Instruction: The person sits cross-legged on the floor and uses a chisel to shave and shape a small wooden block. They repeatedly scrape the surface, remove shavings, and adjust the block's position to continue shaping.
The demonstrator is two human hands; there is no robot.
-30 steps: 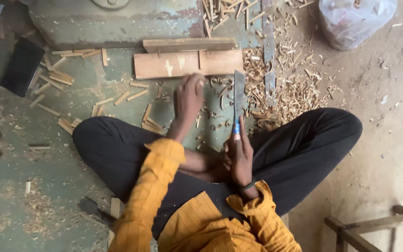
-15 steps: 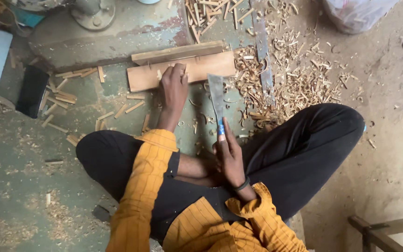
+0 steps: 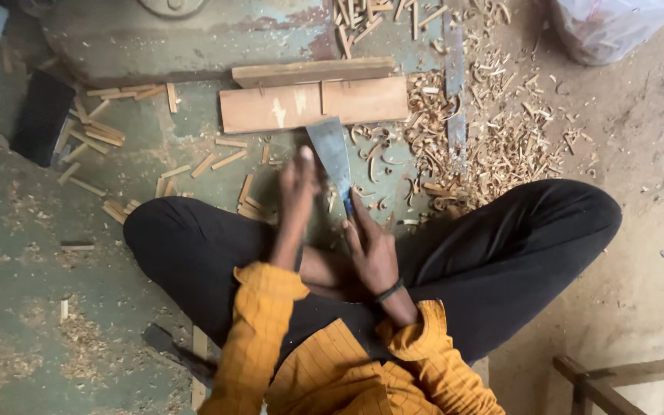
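The right hand (image 3: 370, 246) grips the blue handle of a broad chisel (image 3: 330, 154), whose flat grey blade widens toward its edge and points up at the 2 wooden boards (image 3: 313, 100) on the green floor. The left hand (image 3: 299, 184) is motion-blurred just beside the blade, fingers extended, holding nothing.

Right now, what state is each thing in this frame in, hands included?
Left hand: blurred, raised over the floor, no clear grip on anything.
Right hand: closed round the blade's handle.
Broad blade: held, tip pointing toward the boards.
Two boards: lying flat, side by side.
Wood shavings: scattered in a heap.
Plastic bag: bulging, partly out of frame.
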